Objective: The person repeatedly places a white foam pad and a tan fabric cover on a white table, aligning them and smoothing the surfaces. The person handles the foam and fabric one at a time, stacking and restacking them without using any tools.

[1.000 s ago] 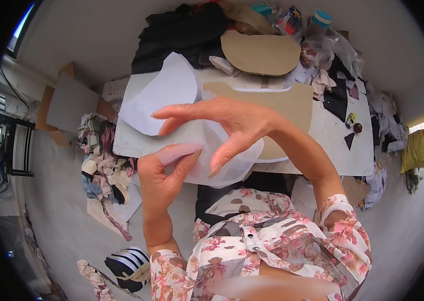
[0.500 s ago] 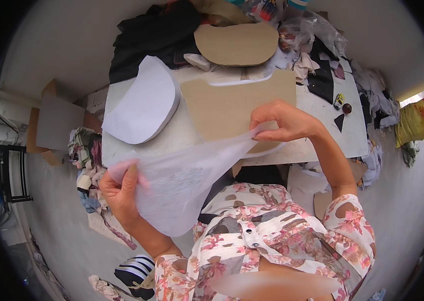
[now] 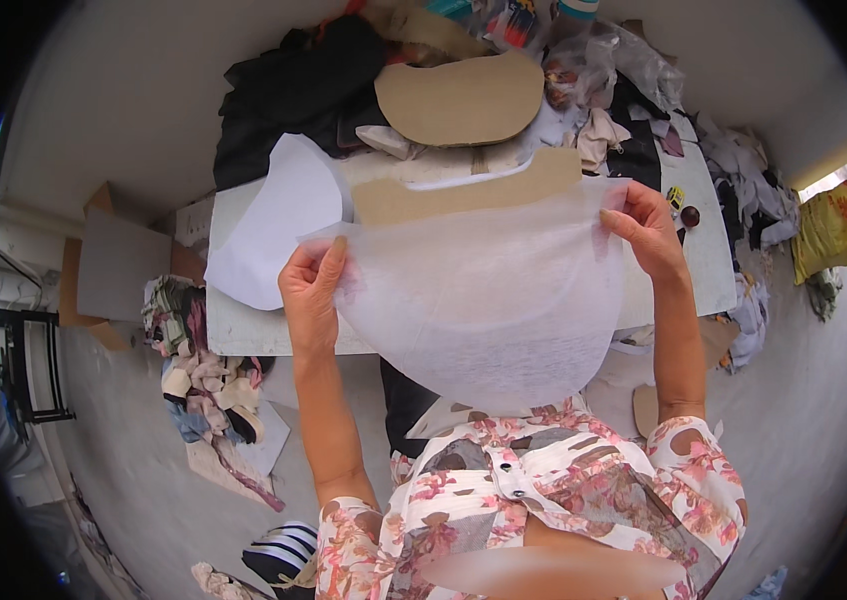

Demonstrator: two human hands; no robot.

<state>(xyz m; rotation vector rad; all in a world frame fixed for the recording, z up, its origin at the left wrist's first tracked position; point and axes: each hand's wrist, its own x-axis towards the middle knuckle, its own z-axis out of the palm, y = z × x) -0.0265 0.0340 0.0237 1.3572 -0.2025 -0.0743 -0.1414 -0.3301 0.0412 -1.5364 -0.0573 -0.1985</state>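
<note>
Between my two hands a thin, see-through white fabric piece (image 3: 483, 300) is spread out, its lower edge rounded. My left hand (image 3: 313, 285) pinches its upper left corner, and my right hand (image 3: 641, 230) pinches the upper right one. Behind and beneath the fabric lies a tan cardboard pattern piece (image 3: 463, 195) with a notched top edge; the sheer cloth hides most of it. A stack of white cut pieces (image 3: 283, 225) with a curved outline rests on the table to the left, close to my left hand.
The white table (image 3: 253, 332) carries another rounded tan cardboard piece (image 3: 461, 98) at the far side. Black cloth (image 3: 293, 100) is heaped at the far left, and clear plastic bags (image 3: 593, 65) at the far right. A small yellow toy car (image 3: 675, 197) sits near the right edge. Fabric scraps (image 3: 213, 385) hang at the left.
My left hand has moved right and up, and my right hand to the right. The fabric has gone from slanting and bunched to stretched nearly level over the cardboard piece.
</note>
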